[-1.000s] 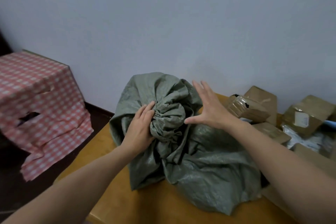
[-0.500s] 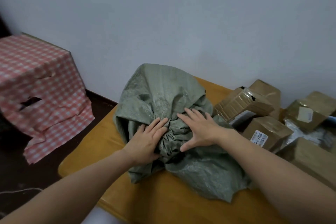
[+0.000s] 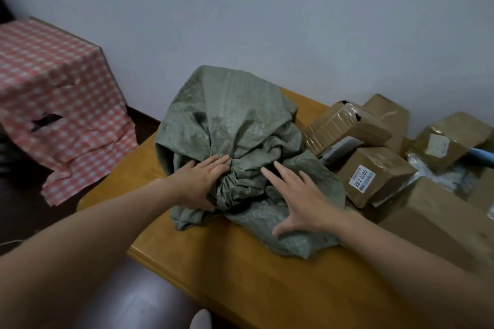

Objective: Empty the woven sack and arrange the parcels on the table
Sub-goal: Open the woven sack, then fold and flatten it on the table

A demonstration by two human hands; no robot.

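Contents of the woven sack are hidden: grey-green, crumpled, neck gathered into a bunch, it lies on the table toward the far left corner. On the bunched neck rests the left hand, grip spread, fingers straight. Flat on the near fold lies the right hand, grip spread wide, pinching nothing. Brown taped cardboard parcels are heaped along the table's right edge, the nearest touching the sack; one bears a white label. Off the left edge, a checked cloth drapes a box.
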